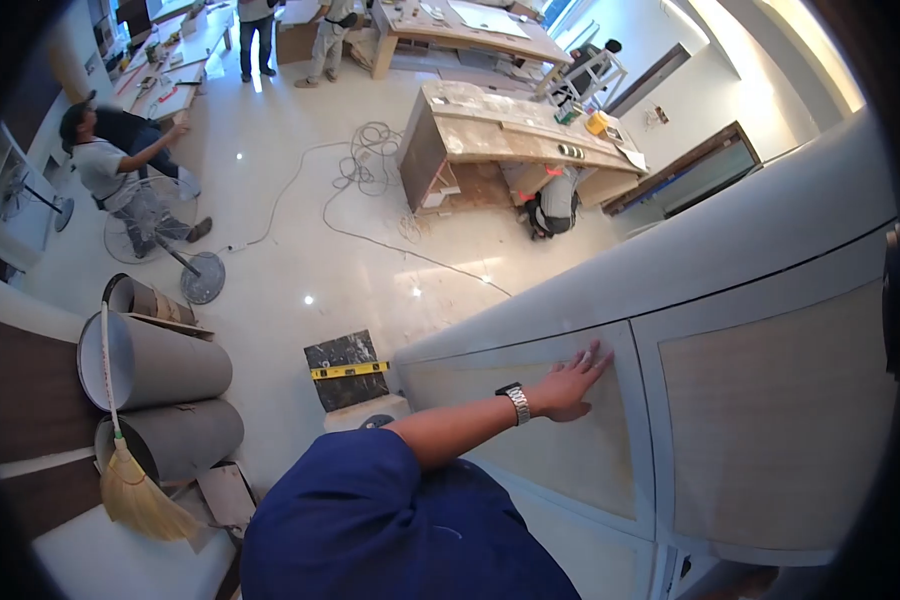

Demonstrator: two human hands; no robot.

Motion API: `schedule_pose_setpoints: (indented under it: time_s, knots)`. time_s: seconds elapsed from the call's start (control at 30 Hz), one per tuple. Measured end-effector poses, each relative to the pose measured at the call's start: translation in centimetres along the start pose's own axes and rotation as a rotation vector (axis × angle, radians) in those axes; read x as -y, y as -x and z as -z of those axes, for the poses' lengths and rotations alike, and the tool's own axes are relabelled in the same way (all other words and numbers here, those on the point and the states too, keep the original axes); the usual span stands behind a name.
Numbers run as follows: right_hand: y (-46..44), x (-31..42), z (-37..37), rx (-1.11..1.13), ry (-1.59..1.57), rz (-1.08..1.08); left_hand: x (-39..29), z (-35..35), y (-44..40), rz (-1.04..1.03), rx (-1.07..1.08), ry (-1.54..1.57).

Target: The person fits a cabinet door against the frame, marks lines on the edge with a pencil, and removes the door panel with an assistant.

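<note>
Long pale-grey cabinet (770, 268) sweeping down the right side, framed beige panel (570, 455) on its front, yellowish at the edges, left hand (568, 388) laid there, fingers spread, gripping nothing, possible right hand (758, 580) low right, grip unclear

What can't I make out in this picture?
All in the head view:
- Right hand: unclear; a brownish shape at the bottom edge may be part of it, but shadow and the edge obscure it.
- Left hand: palm hidden by its own back.
- Crouching person: head hidden by the wooden bench.
- Two standing people: heads cut off by the top edge.
- Yellow level: bubbles too small.
</note>
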State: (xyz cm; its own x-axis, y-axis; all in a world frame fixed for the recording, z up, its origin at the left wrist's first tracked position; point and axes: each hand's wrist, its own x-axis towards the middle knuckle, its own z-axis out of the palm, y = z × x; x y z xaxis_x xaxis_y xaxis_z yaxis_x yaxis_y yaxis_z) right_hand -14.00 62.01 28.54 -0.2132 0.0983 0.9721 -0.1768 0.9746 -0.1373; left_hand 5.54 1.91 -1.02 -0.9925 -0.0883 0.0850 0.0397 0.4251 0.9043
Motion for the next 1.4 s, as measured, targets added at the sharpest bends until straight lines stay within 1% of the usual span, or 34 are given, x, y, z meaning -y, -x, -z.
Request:
schedule_pose_setpoints:
  time_s: [0.1, 0.17, 0.2, 0.23, 0.27, 0.3, 0.33, 0.37, 0.43, 0.47, 0.5, 0.53, 0.57, 0.6, 0.63, 0.67, 0.7, 0.73, 0.77, 0.8, 0.83, 0.87, 0.9, 0.97, 1.0, 1.03, 1.1, 1.13, 1.17, 1.27, 1.3, 1.37, 1.4]
  knots:
    - [0.7, 0.0, -0.6, -0.015, -0.005, -0.013, 6.3, -2.3, -0.8, -0.119, -0.168, 0.226]
    - [0.9, -0.3, -0.9, -0.027, -0.017, -0.024, 8.3, -0.1, 2.2, 0.061, -0.184, 0.199]
    - [1.0, -0.5, -0.8, -0.032, -0.009, -0.023, 9.7, 1.1, 4.2, 0.149, -0.158, 0.137]
    - [1.1, -0.7, -0.8, -0.039, -0.009, -0.026, 15.1, -0.7, 5.0, 0.222, -0.174, 0.046]
    - [1.2, -1.0, -0.8, -0.046, -0.004, -0.026, 18.1, -0.5, 7.2, 0.406, -0.113, 0.02]
    - [1.3, -1.3, -0.5, -0.052, 0.003, -0.028, 21.7, -1.1, 10.1, 0.376, -0.197, -0.063]
    - [1.3, -1.6, -0.2, -0.056, 0.004, -0.033, 26.1, -1.6, 12.6, 0.519, -0.023, -0.225]
    - [1.2, -1.9, -0.2, -0.062, 0.012, -0.029, 28.1, -2.1, 15.9, 0.691, 0.033, -0.263]
    - [1.1, -2.3, 0.1, -0.067, 0.018, -0.018, 29.8, -2.5, 22.8, 0.809, 0.148, -0.376]
    - [0.9, -2.5, 0.4, -0.069, 0.024, -0.009, 32.4, -3.6, 25.9, 0.84, 0.302, -0.466]
    - [0.9, -2.8, 0.6, -0.073, 0.029, 0.004, 33.1, -4.7, 29.0, 0.934, 0.312, -0.491]
    - [0.7, -3.3, 0.8, -0.077, 0.03, 0.015, 35.0, -5.9, 32.0, 0.951, 0.378, -0.506]
    - [0.7, -4.4, 1.2, -0.074, 0.04, 0.032, 37.3, -7.5, 34.5, 0.972, 0.46, -0.598]
    - [0.3, -6.2, 1.9, -0.085, 0.063, 0.048, 38.1, -8.1, 36.8, 1.025, 0.334, -0.459]
    - [0.0, -8.5, 2.4, -0.086, 0.079, 0.064, 39.5, -8.8, 38.6, 0.969, 0.356, -0.359]
    - [0.0, -10.7, 2.0, -0.087, 0.102, 0.087, 37.6, -8.4, 36.7, 1.019, 0.433, -0.301]
    - [0.5, -12.2, 1.0, -0.087, 0.113, 0.113, 39.2, -8.5, 37.1, 0.977, 0.457, -0.347]
    - [0.4, -12.7, -0.1, -0.085, 0.131, 0.131, 37.5, -8.1, 34.7, 0.986, 0.506, -0.343]
    - [0.9, -12.8, -0.3, -0.093, 0.122, 0.145, 38.5, -7.8, 34.1, 0.935, 0.447, -0.376]
    - [0.6, -9.5, 1.3, 0.009, 0.516, 0.268, 38.5, -6.8, 31.5, 0.926, 0.453, -0.424]
    - [0.8, -4.1, 3.0, -0.028, 0.368, 0.151, 38.4, -6.4, 29.9, 0.935, 0.453, -0.456]
    - [0.7, -0.3, 4.1, -0.067, 0.196, 0.054, 38.2, -6.5, 28.5, 0.96, 0.44, -0.47]
    - [0.8, 0.0, 4.5, -0.059, 0.181, 0.071, 38.1, -6.9, 27.4, 0.995, 0.424, -0.474]
    - [0.9, 0.5, 3.8, -0.038, 0.136, 0.113, 37.7, -6.9, 23.9, 0.972, 0.3, -0.433]
    - [0.5, 1.3, 4.3, -0.015, 0.137, 0.087, 37.3, -6.2, 22.3, 0.955, 0.237, -0.405]
    - [0.6, 1.3, 4.2, 0.013, 0.137, 0.059, 37.3, -6.2, 20.6, 0.886, 0.177, -0.398]
    - [0.1, 1.8, 4.6, 0.03, 0.141, 0.002, 37.3, -6.1, 16.8, 0.849, 0.194, -0.363]
    - [0.1, 2.2, 5.1, 0.034, 0.146, 0.024, 37.4, -5.9, 16.0, 0.839, 0.202, -0.348]
    - [0.2, 2.3, 5.2, 0.04, 0.152, 0.045, 37.5, -6.0, 15.5, 0.863, 0.247, -0.355]
    - [0.5, 2.1, 5.3, 0.051, 0.164, 0.076, 35.2, -6.5, 16.0, 0.903, 0.285, -0.392]
    - [0.4, 2.0, 5.2, 0.055, 0.167, 0.084, 35.9, -7.7, 16.5, 0.811, 0.268, -0.417]
    - [0.4, 1.9, 5.1, 0.036, 0.147, 0.045, 36.6, -10.1, 16.5, 0.616, 0.413, -0.418]
    - [0.4, 2.1, 5.1, 0.026, 0.135, 0.024, 36.3, -10.8, 16.3, 0.557, 0.44, -0.415]
